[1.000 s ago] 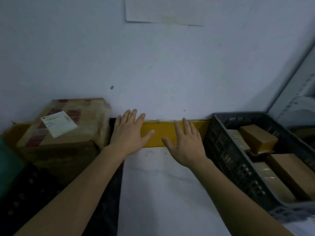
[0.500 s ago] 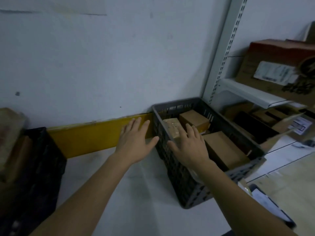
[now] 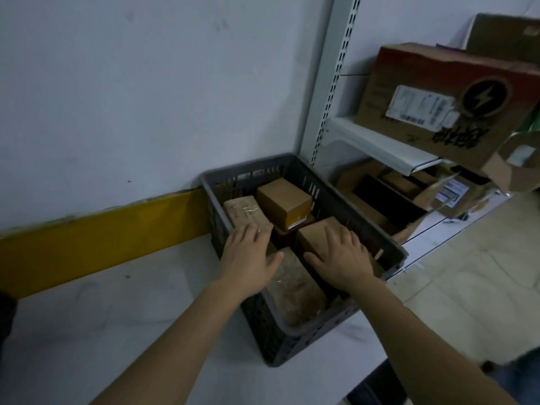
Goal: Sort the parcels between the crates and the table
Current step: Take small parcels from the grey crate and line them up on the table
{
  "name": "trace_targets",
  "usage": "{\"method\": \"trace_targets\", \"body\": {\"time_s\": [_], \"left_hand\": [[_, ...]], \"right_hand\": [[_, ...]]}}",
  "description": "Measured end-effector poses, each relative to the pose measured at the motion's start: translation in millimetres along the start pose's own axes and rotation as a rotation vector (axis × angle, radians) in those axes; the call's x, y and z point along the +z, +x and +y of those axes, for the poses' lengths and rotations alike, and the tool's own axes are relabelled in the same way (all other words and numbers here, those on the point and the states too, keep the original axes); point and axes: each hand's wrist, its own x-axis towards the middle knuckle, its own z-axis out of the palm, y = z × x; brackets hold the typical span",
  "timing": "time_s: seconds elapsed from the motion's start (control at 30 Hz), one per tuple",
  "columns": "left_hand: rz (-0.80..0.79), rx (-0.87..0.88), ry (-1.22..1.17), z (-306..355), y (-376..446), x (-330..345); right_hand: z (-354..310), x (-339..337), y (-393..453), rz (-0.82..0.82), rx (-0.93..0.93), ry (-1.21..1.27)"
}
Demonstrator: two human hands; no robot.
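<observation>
Neither grip is holding anything: the left hand (image 3: 248,255) and the right hand (image 3: 340,258) are both spreading wide, fingers straight, palms down, over the grey crate (image 3: 295,340) that is standing on the white tabletop (image 3: 117,317) against the wall. Inside the crate, the wrapped parcel (image 3: 295,290) is lying nearest the person, just below and between the two hands; whether the palms are touching it cannot be told. A second wrapped parcel (image 3: 245,210) is lying at the far left, a small brown box (image 3: 285,200) is sitting behind it, and another brown box (image 3: 314,233) is lying partly under the right hand. Judged from this pose, the step in hand is choosing and lifting one parcel. Doing it well is likely calling for settling on the near wrapped parcel, closing one hand on each long side, and raising it straight up so that it is clearing the crate's rim without dragging its neighbours.
</observation>
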Motion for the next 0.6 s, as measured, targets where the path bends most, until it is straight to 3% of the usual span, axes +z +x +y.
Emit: {"method": "trace_targets", "body": {"time_s": [0.23, 0.43, 0.6], "left_hand": [[-0.085, -0.078, 0.084, 15, 31, 37], [-0.369, -0.236, 0.253, 23, 52, 60], [-0.524, -0.351, 0.147, 29, 56, 73]], "right_hand": [[18, 13, 59, -0.151, -0.214, -0.003], [32, 9, 109, -0.157, -0.389, -0.037], [44, 11, 135, -0.205, -0.474, -0.038]]}}
